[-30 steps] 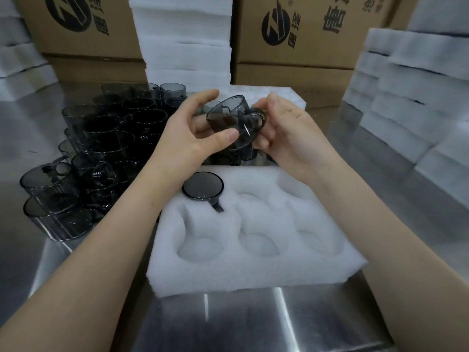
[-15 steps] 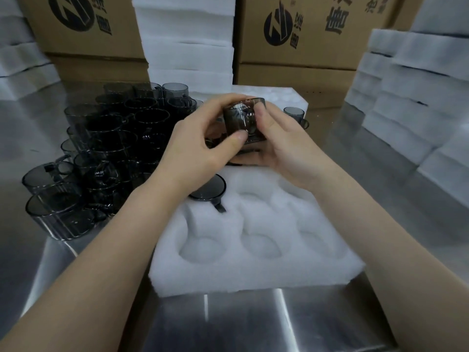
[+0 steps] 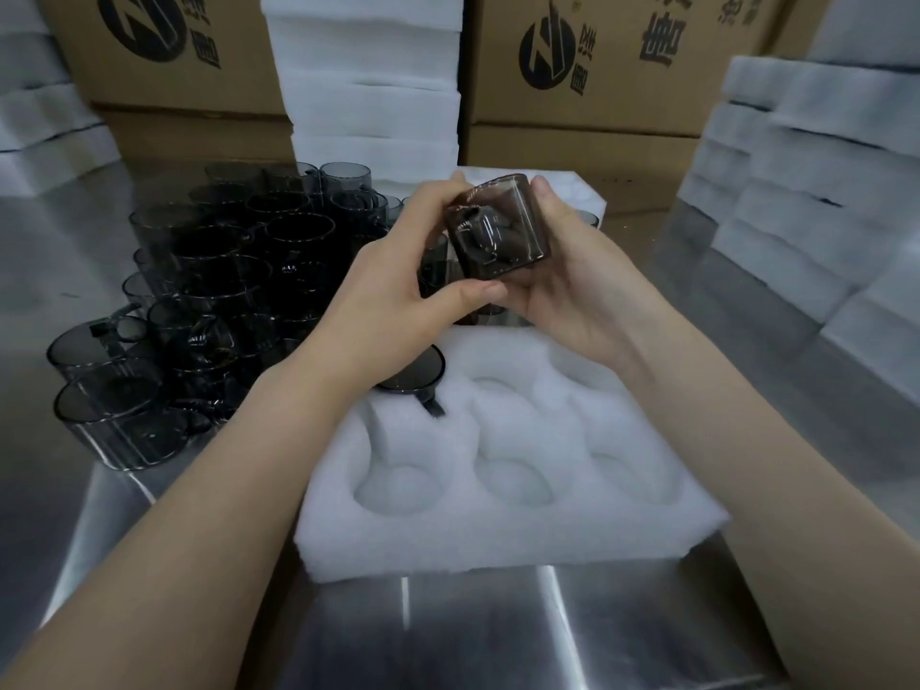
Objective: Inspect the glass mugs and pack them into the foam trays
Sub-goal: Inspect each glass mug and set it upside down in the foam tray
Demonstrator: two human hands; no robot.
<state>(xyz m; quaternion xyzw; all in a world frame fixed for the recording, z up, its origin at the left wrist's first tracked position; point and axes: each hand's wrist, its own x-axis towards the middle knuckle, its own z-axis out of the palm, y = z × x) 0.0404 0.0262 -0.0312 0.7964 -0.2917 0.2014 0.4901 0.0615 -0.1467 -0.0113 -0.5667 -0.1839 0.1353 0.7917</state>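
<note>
Brown cartons behind carry a black round logo and Chinese characters I can't make out. On the steel tabletop, a foam tray holds one seated mug. Above its far edge, the left hand and right hand curl their fingers round a tilted mug.

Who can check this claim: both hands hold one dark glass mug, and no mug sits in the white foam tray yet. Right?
No. The head view shows the left hand and right hand holding the dark glass mug, but a packed mug already sits in the far-left pocket of the foam tray.
</note>
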